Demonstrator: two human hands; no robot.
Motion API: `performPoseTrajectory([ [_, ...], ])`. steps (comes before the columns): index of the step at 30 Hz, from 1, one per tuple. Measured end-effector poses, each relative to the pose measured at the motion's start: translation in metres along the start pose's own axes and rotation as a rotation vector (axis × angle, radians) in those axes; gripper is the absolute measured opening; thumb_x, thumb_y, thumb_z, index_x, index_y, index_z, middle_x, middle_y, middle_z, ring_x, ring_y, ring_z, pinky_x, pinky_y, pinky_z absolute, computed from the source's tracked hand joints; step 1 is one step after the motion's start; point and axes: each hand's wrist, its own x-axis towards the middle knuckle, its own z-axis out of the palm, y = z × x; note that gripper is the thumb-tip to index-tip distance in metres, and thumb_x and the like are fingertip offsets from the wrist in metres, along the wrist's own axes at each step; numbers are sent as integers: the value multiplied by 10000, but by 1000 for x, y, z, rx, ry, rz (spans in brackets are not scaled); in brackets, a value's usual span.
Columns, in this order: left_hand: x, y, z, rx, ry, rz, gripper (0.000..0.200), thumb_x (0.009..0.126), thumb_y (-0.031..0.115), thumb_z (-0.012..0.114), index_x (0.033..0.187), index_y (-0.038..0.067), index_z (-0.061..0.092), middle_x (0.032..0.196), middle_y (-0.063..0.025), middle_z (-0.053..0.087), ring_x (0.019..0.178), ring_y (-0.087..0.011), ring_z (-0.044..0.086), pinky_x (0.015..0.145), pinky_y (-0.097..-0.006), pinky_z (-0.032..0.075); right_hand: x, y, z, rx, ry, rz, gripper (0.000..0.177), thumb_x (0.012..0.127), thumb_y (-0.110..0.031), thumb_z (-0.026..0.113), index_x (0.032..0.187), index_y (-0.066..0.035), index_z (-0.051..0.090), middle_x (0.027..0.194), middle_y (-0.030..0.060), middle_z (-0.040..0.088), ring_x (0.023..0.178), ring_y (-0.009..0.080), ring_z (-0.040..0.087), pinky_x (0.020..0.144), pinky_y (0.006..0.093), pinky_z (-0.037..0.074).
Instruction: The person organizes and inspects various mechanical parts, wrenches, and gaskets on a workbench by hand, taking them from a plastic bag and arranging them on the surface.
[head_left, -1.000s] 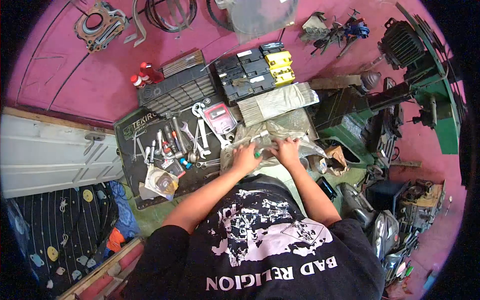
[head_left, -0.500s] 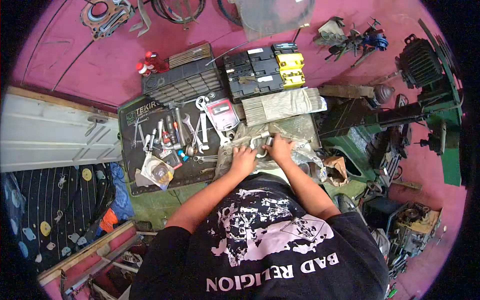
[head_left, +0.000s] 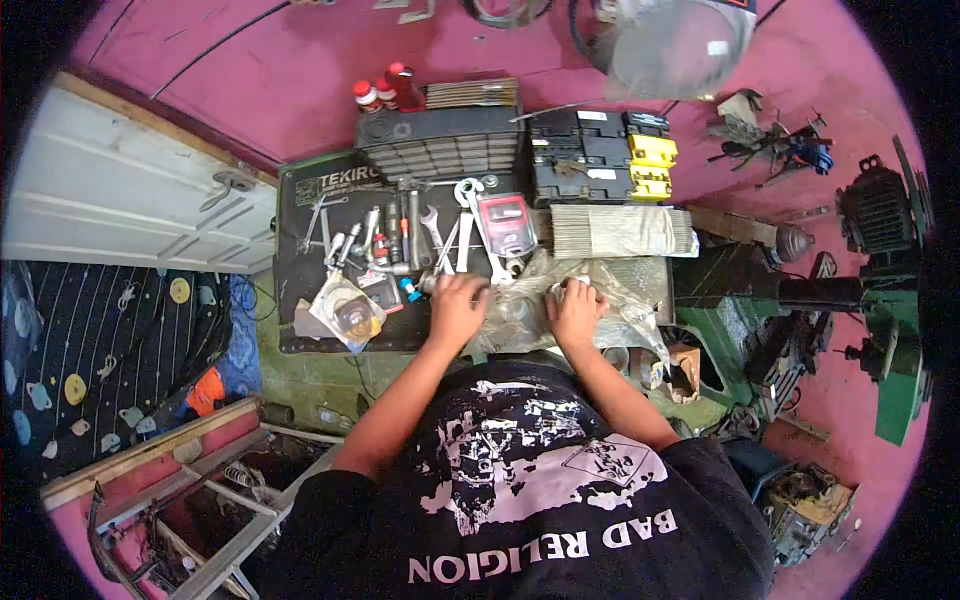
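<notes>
My left hand (head_left: 460, 306) is over the tool mat beside the lower ends of several wrenches (head_left: 465, 243). Its fingertips are slightly smeared, so its grip does not show. On the crumpled plastic sheet (head_left: 635, 305), my right hand (head_left: 577, 314) is curled closed around something small and pale, mostly covered by the fingers. Just ahead of the hands lies a red-and-grey blister pack (head_left: 507, 225). A hammer (head_left: 416, 235), sockets and screwdriver-like handles lie left of the wrenches. Near the left forearm rests a round part in a clear plastic bag (head_left: 350, 315).
A grey finned block (head_left: 440, 150), red-capped bottles (head_left: 385, 92) and black and yellow batteries (head_left: 585, 160) line the back. A ribbed pale stack (head_left: 615, 230) lies right of centre. Green machinery (head_left: 725, 335) stands to the right, with a white door (head_left: 130, 190) to the left.
My left hand has moved left, off the plastic sheet to the wrenches. My right hand stays over the sheet, and the pale curved piece between the hands no longer shows there. The view has shifted.
</notes>
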Motion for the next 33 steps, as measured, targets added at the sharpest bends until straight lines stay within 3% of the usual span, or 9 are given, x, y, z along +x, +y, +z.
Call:
performPoseTrajectory([
  [6, -16, -124, -59, 217, 108, -398, 341, 771, 198, 739, 1088, 83, 689, 1024, -167, 683, 966, -366, 603, 925, -472, 434, 24, -102, 11, 91, -106, -348, 382, 829, -270, 695, 1142, -102, 557, 1079, 87, 597, 1080, 289, 531, 963, 580, 328],
  [11, -19, -172, -90, 310, -86, -395, 465, 774, 254, 739, 1219, 144, 661, 1087, -158, 677, 1035, -383, 572, 922, -479, 455, 43, -191, 42, 123, -137, -658, 406, 852, -246, 661, 1236, -144, 578, 1113, 44, 604, 1107, 263, 516, 917, 545, 366],
  [14, -10, -173, -103, 396, -199, -309, 483, 791, 296, 726, 1254, 181, 653, 1094, -142, 681, 1047, -369, 585, 922, -518, 453, 52, -225, 69, -78, -244, -754, 388, 868, -250, 634, 1253, -197, 620, 1142, 23, 607, 1105, 241, 516, 911, 526, 365],
  [18, 0, -188, -95, 551, -291, -255, 397, 817, 181, 645, 1211, 207, 685, 1003, -139, 679, 1003, -325, 609, 849, -498, 471, 56, -253, 87, -285, -269, -730, 362, 879, -213, 580, 1235, -189, 642, 1061, -4, 605, 1079, 223, 524, 916, 502, 354],
  [19, 0, -192, -91, 601, -306, -206, 355, 823, 159, 620, 1164, 203, 707, 988, -135, 679, 994, -322, 611, 839, -489, 473, 55, -260, 93, -175, -224, -648, 226, 882, -177, 557, 1004, -140, 744, 1092, 1, 615, 1121, 222, 521, 977, 498, 332],
  [22, 3, -204, -89, 657, -340, -150, 278, 842, 125, 569, 1031, 203, 757, 969, -126, 665, 996, -315, 605, 835, -464, 474, 57, -271, 89, -251, -276, -596, 222, 860, -193, 598, 1025, -137, 735, 1111, 8, 607, 1138, 221, 515, 988, 506, 326],
  [27, -4, -200, -111, 476, -282, -130, 247, 781, 162, 716, 1018, 213, 769, 1040, -108, 597, 1059, -313, 546, 877, -452, 442, 50, -259, 92, -259, -237, -590, 299, 858, -222, 622, 1148, -171, 676, 1095, -12, 609, 1113, 222, 532, 985, 583, 338],
  [29, -7, -185, -129, 317, -223, -153, 222, 785, 228, 761, 1006, 211, 776, 1077, -87, 563, 1074, -310, 504, 902, -457, 405, 44, -250, 85, -86, -105, -573, 336, 846, -233, 655, 1178, -183, 669, 1112, -19, 614, 1102, 225, 538, 996, 620, 330],
  [33, -13, -149, -151, 187, -190, -40, 247, 777, 286, 772, 1022, 259, 769, 1148, -68, 579, 1129, -295, 487, 942, -469, 350, 23, -220, 25, 74, -157, -513, 393, 836, -261, 680, 1222, -197, 648, 1160, -33, 612, 1105, 231, 535, 979, 619, 330],
])
